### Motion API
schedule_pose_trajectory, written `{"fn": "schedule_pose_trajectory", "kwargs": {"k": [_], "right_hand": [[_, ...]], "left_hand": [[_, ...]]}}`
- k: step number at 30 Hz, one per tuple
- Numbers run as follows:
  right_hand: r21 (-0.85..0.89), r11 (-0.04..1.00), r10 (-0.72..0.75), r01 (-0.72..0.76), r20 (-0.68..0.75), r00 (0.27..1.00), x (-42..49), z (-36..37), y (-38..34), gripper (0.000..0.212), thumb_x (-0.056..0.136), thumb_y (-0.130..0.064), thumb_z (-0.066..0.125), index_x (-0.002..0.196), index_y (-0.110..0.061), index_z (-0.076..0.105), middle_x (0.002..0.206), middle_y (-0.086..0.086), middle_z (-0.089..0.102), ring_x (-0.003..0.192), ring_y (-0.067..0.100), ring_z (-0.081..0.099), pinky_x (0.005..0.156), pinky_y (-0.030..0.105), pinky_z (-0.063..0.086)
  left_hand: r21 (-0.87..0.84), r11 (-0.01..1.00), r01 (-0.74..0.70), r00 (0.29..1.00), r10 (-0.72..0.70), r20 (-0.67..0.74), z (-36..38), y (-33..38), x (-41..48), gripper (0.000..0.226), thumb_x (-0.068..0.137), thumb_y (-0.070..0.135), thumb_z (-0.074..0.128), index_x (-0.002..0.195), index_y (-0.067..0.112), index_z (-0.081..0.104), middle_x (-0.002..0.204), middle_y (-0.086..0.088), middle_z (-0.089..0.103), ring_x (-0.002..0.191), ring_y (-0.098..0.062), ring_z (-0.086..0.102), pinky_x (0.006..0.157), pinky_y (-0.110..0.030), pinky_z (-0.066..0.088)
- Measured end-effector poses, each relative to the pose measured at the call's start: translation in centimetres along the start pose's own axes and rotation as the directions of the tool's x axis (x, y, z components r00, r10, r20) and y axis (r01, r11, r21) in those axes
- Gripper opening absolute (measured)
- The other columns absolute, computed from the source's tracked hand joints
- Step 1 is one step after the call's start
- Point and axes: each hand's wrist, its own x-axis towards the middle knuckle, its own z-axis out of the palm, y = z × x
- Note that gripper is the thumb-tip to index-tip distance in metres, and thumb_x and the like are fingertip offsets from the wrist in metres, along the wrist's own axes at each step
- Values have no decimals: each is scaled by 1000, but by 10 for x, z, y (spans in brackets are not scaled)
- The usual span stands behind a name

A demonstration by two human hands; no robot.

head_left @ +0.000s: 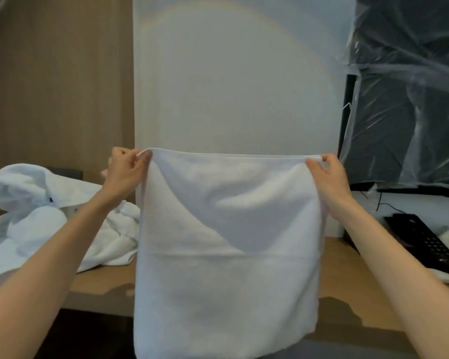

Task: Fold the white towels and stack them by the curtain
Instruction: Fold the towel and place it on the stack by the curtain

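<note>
A heap of unfolded white towels lies far left on the desk. Your left hand and right hand each pinch a top corner of the white towel, which hangs upright above the desk's near edge. A black phone sits at the right.

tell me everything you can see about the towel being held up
The white towel looks like soft terry cloth with a hemmed top edge. It hangs upright in front of the wooden table, apparently doubled over, faintly creased across the middle. The left hand and right hand each pinch a top corner, holding the edge taut and level. Its lower end runs out of frame.
</note>
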Motion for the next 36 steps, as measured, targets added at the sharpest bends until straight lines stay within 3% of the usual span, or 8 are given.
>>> {"fn": "schedule_pose_trajectory", "kwargs": {"k": [3, 6, 11, 17, 22, 26, 30, 36], "right_hand": [[247, 956, 115, -158, 180, 977, -15, -6, 4, 20, 95, -31, 52, 87, -15, 60, 84, -2, 63, 80, 16, 59, 67, 28, 47], [524, 688, 195, -503, 534, 823, -24, -7, 7, 36, 98, -28, 46, 75, -17, 72, 72, 0, 71, 67, 13, 69, 60, 23, 54], [62, 931, 344, -360, 184, 921, -21, 17, 59, 27, 93, -29, 58, 98, -4, 63, 80, 8, 60, 72, 20, 56, 59, 27, 39], [-329, 917, 279, -225, 126, 952, -26, 36, 126, 24, 89, -37, 62, 88, -14, 59, 83, 1, 59, 81, 21, 54, 70, 33, 41], [-318, 871, 432, -373, 138, 891, -7, 60, 150, 20, 94, -26, 56, 84, -12, 45, 63, 10, 56, 41, 14, 63, 40, 24, 32], [-368, 857, 431, -360, 133, 892, 13, 74, 171, 17, 93, -22, 59, 81, -15, 48, 68, 4, 58, 37, 8, 61, 30, 16, 33], [-303, 855, 469, -421, 106, 877, 28, 100, 194, 15, 89, -11, 62, 76, -11, 55, 66, 1, 58, 53, 26, 69, 55, 34, 59], [-385, 804, 501, -453, 29, 865, 43, 137, 241, 21, 87, -8, 55, 68, -10, 49, 61, 13, 62, 69, 35, 70, 72, 45, 55]], "left_hand": [[-310, 950, -19, 998, 0, -64, 4, -15, -21, 30, 100, 37, 44, 85, 16, 59, 68, 1, 47, 56, -1, 42, 50, -14, 39], [-416, 909, -12, 976, -79, -201, 15, -24, -28, 41, 99, 36, 48, 69, 6, 47, 59, 0, 29, 42, 1, 27, 39, -12, 23], [-178, 968, 176, 984, -174, 27, 42, -57, -26, 46, 96, 37, 52, 60, 14, 34, 59, -2, 27, 54, -13, 25, 51, -29, 18], [86, 984, 154, 981, -163, 106, 83, -94, -30, 54, 96, 26, 53, 48, 16, 32, 49, 0, 30, 52, -18, 30, 51, -32, 21], [280, 937, 211, 931, -280, 234, 106, -112, -4, 45, 94, 40, 53, 58, 16, 40, 56, -1, 42, 63, -24, 44, 67, -39, 44], [186, 887, 423, 823, -462, 330, 133, -130, 23, 37, 92, 37, 58, 65, 12, 54, 56, -4, 53, 35, -13, 55, 46, -21, 43], [8, 688, 725, 633, -672, 383, 173, -152, 41, 24, 95, 25, 57, 92, 1, 53, 80, -16, 60, 32, -11, 58, 30, -16, 41], [-33, 640, 768, 620, -728, 293, 245, -198, 45, 30, 95, 22, 56, 77, -1, 57, 70, -15, 58, 36, -19, 61, 52, -29, 55]]}}
